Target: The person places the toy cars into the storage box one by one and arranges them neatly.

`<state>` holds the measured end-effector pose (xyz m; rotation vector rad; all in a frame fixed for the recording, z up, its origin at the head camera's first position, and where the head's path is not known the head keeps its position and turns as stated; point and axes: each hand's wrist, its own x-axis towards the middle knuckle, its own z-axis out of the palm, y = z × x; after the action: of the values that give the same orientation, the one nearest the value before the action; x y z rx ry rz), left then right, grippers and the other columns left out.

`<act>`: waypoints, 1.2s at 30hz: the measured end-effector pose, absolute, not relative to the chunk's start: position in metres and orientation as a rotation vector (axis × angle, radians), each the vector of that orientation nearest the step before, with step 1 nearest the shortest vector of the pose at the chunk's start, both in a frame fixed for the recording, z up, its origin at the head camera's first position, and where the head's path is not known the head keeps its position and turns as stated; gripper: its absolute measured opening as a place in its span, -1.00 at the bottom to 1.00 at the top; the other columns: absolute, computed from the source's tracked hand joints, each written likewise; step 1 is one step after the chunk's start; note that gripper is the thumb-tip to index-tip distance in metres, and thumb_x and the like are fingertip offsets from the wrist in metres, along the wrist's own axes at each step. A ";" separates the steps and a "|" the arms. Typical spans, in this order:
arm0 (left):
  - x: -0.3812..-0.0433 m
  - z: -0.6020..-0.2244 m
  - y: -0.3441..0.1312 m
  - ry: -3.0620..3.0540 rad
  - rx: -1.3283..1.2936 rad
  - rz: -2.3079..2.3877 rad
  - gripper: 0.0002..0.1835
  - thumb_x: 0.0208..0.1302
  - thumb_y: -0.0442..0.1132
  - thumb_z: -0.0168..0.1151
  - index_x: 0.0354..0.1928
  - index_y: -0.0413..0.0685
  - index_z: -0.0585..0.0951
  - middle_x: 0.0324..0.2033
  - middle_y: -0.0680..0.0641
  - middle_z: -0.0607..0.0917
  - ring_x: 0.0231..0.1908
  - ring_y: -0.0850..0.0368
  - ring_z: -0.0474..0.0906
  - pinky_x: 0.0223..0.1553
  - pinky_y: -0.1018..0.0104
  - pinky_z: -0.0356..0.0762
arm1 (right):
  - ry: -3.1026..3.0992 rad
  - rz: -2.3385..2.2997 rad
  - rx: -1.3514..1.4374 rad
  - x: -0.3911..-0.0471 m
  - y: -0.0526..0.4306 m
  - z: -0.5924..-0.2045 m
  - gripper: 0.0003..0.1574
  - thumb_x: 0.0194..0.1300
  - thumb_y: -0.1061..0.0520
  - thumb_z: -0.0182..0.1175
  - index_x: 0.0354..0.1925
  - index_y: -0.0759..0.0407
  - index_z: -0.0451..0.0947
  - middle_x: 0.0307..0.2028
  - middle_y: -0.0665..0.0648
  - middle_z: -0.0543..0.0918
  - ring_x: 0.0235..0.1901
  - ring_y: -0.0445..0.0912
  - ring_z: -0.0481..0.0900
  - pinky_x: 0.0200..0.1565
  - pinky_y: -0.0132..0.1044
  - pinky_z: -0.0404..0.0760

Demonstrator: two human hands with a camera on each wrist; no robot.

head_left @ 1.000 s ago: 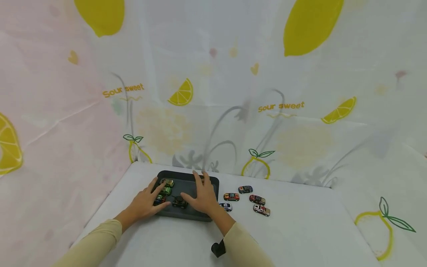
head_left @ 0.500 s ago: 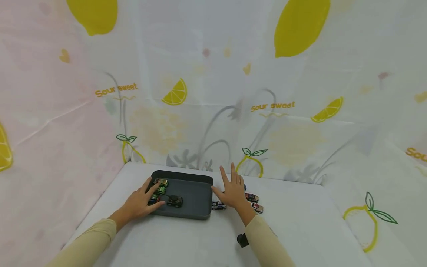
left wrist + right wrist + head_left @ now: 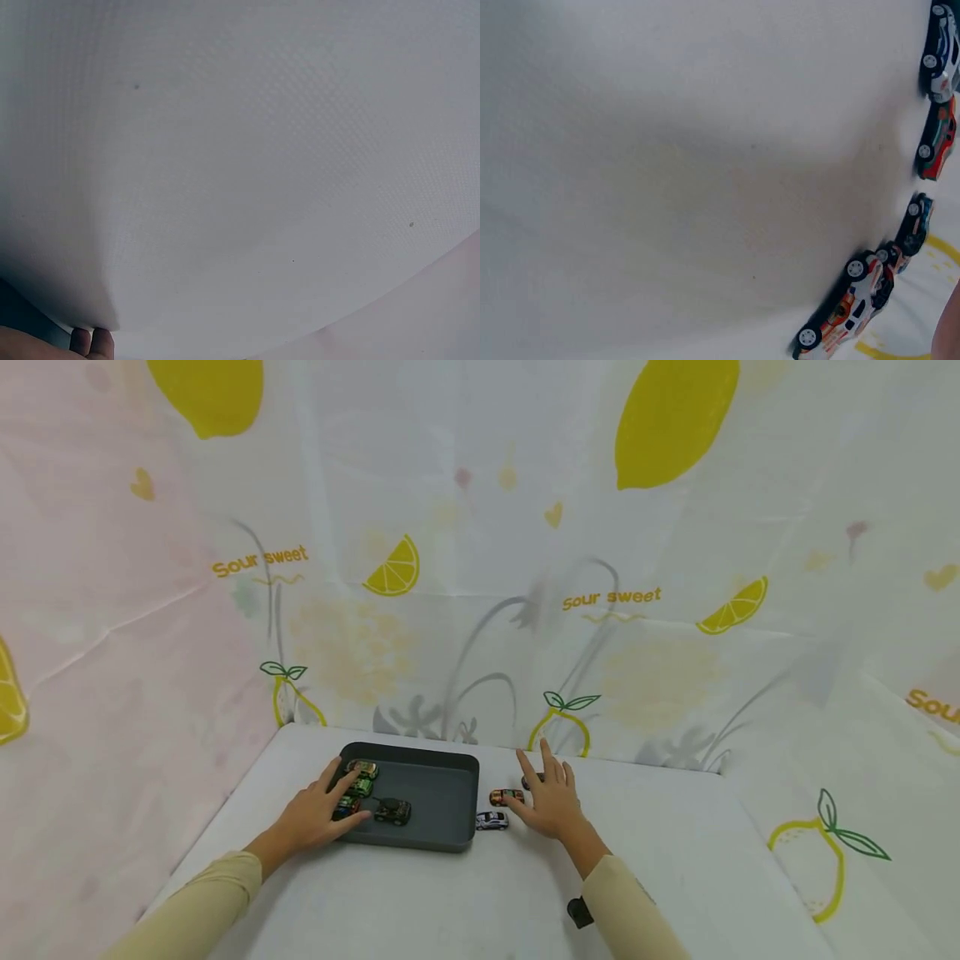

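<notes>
A dark grey tray [image 3: 438, 839] stands on the white table, several toy cars inside at its left. Among these are a green car [image 3: 362, 787] and a black car [image 3: 393, 812]. My left hand [image 3: 307, 818] rests at the tray's left side with fingers spread, its fingertips beside the cars. Outside the tray, my right hand [image 3: 553, 806] hovers with fingers spread, holding nothing. Near its thumb are an orange-red toy car [image 3: 506, 797] and a white toy car [image 3: 492, 820]. The right wrist view shows a white-and-red toy car [image 3: 847, 307], which the hand hides in the head view.
A dark blue toy car [image 3: 915, 225] stands in the row of cars right of the tray. Behind the table [image 3: 675, 860] hangs a lemon-print cloth [image 3: 480, 635]. A dark wrist-worn device [image 3: 579, 912] shows at the right sleeve.
My right hand has moved from above the tray rightward to the cars on the table. My left hand stays at the tray's left side. The head view has shifted slightly.
</notes>
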<state>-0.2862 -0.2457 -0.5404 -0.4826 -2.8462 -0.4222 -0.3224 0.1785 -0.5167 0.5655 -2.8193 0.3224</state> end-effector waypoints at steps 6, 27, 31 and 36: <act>-0.287 -0.541 -0.247 -2.846 -0.489 -0.417 -0.12 0.23 0.29 0.24 0.45 -0.07 0.32 0.44 -0.44 0.16 -0.04 -0.50 0.55 -0.16 -0.29 0.53 | -2.809 0.333 0.651 -0.314 0.178 -0.529 0.04 0.32 -0.43 0.04 0.58 -0.13 -0.06 0.55 0.37 -0.18 0.40 0.38 0.17 0.40 0.28 0.04; -0.285 -0.545 -0.248 -2.834 -0.478 -0.460 -0.12 0.24 0.28 0.23 0.47 -0.04 0.30 0.46 -0.40 0.13 0.04 -0.48 0.52 -0.11 -0.30 0.52 | -2.685 0.421 0.928 -0.292 0.161 -0.539 -0.14 0.18 -0.23 0.37 0.32 0.10 0.39 0.21 0.15 0.49 0.22 0.04 0.49 0.20 -0.02 0.51; -0.286 -0.545 -0.249 -2.829 -0.479 -0.458 -0.13 0.24 0.28 0.23 0.46 -0.05 0.31 0.46 -0.40 0.14 0.04 -0.47 0.53 -0.11 -0.30 0.52 | -2.745 0.460 0.955 -0.292 0.156 -0.537 -0.19 0.14 -0.21 0.41 0.25 0.11 0.47 0.14 0.11 0.55 0.17 0.01 0.53 0.10 -0.08 0.59; -0.287 -0.547 -0.248 -2.821 -0.482 -0.445 -0.13 0.23 0.29 0.23 0.46 -0.05 0.32 0.45 -0.40 0.16 0.02 -0.45 0.54 -0.14 -0.28 0.54 | -2.850 0.488 0.929 -0.293 0.151 -0.534 -0.31 0.14 -0.15 0.43 0.15 0.13 0.55 0.07 0.13 0.58 0.12 0.06 0.54 0.07 -0.03 0.58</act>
<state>-0.2871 -0.2480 -0.5469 -0.4819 -2.8210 -0.4451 -0.2933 0.1512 -0.5340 0.9292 -2.8500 0.4875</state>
